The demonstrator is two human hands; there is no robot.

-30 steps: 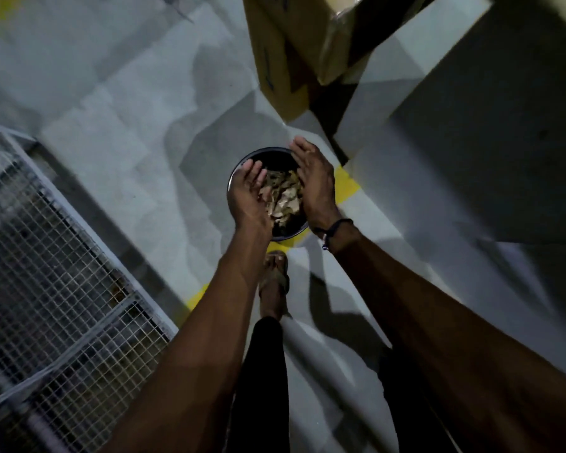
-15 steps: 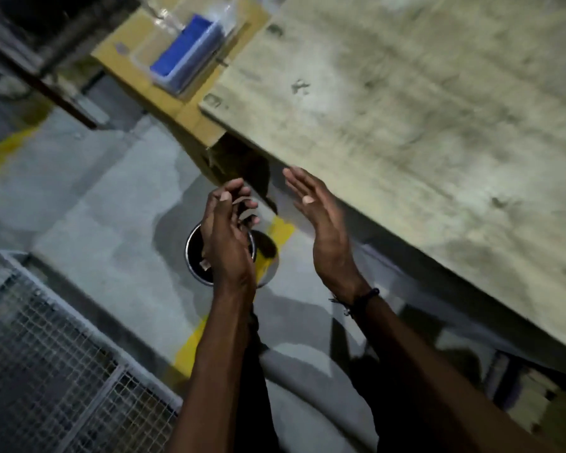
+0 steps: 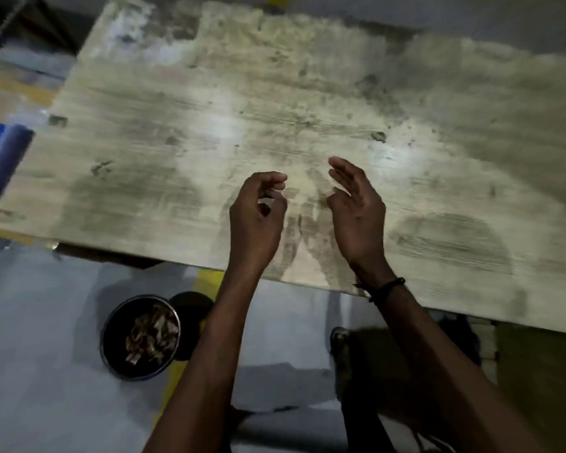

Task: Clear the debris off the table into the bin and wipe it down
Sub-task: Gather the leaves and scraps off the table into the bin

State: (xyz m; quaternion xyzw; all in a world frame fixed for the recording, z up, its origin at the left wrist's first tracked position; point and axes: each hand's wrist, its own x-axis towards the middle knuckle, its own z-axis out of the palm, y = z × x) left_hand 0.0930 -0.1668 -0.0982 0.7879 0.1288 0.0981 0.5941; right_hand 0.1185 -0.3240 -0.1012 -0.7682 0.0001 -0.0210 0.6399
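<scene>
The pale wood-grain table [image 3: 164, 132] fills the upper part of the head view, with small dark specks and smudges on its top. A round black bin [image 3: 111, 341] stands on the floor below the table's near edge, and brown debris [image 3: 152, 333] lies inside it. My left hand [image 3: 257, 217] hovers over the table near its front edge with fingers loosely curled and nothing in them. My right hand [image 3: 356, 204] is beside it, palm turned inward, fingers straight and apart, holding nothing.
A blue object [image 3: 0, 161] lies on a yellowish surface left of the table. A yellow line [image 3: 206, 277] crosses the grey floor beside the bin. My foot [image 3: 340, 341] stands under the table's near edge.
Both hands rose from over the bin on the floor to above the table top. The view swung up from the bin to the table.
</scene>
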